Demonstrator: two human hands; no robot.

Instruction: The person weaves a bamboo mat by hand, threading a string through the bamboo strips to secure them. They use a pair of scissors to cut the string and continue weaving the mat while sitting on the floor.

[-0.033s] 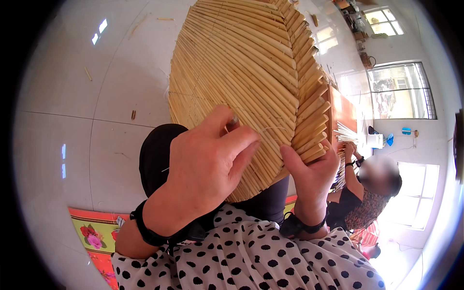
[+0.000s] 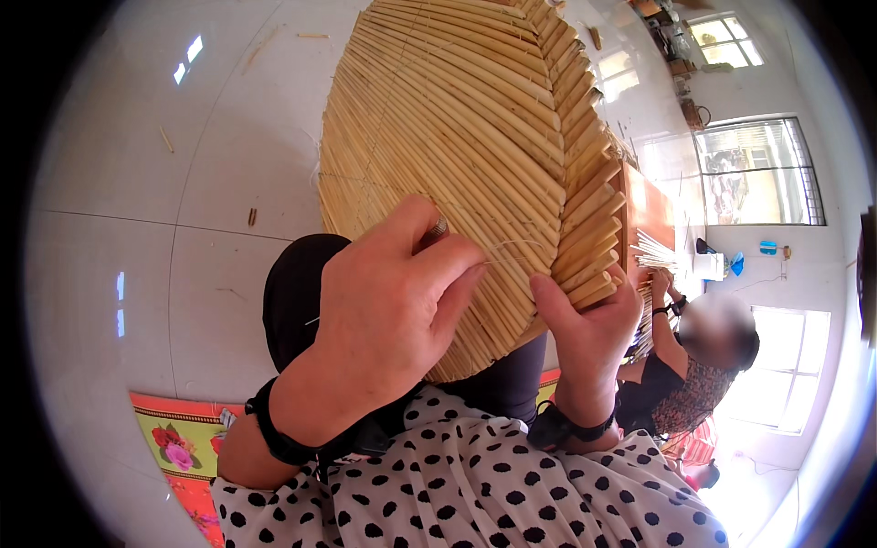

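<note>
A fan-patterned panel of pale reed sticks [image 2: 429, 100] rests over my lap, a row of short angled sticks along its right edge. My left hand [image 2: 384, 306] is closed above its lower part, thumb and index pinched at a thin pale thread [image 2: 502, 245]; a ridged metal piece, perhaps a thimble [image 2: 438, 225], shows at a finger. My right hand [image 2: 589, 333] grips the panel's lower right edge, thumb on top beside the short sticks and fingers mostly hidden beneath.
A co-worker in dark clothing [image 2: 676, 379] handles thin pale sticks [image 2: 653, 251] at the right, beside a reddish wooden board [image 2: 649, 196]. A floral mat [image 2: 174, 443] lies lower left on the tiled floor [image 2: 119, 237], where small stick scraps lie. A wall with windows [image 2: 754, 169] is at right.
The fingers of my left hand have shifted very slightly up and left at the thread. My right hand and the panel look unchanged.
</note>
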